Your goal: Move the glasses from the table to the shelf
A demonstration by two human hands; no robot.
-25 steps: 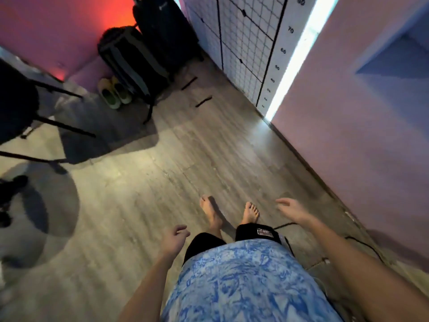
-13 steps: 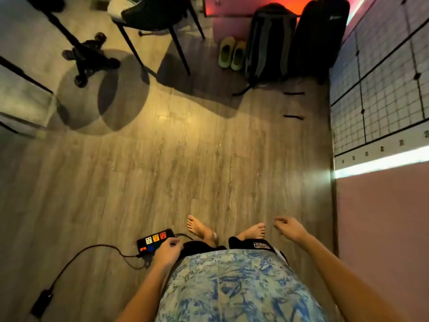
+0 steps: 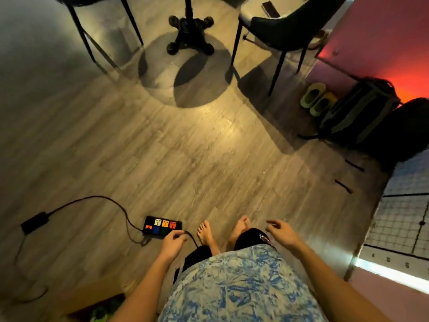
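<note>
No glasses and no shelf are in view. Only the black pedestal base [image 3: 190,34] of the table shows at the top, with its round shadow on the wood floor. My left hand [image 3: 173,244] hangs low beside my hip, fingers loosely curled and holding nothing. My right hand [image 3: 282,231] hangs on the other side, fingers spread and holding nothing. My bare feet [image 3: 205,232] stand on the floor below my blue patterned shirt.
A black power strip [image 3: 162,226] with coloured sockets and its cable lie by my left foot. A dark chair [image 3: 278,26] stands at top right, another chair's legs [image 3: 86,38] at top left. Green slippers [image 3: 316,101], two dark bags [image 3: 362,112] and a gridded wall panel [image 3: 404,219] line the right.
The view has swung left: the pink wall and grid panel slid off to the right, while the table base, chairs and power strip came into view. Both hands stay low and hold nothing.
</note>
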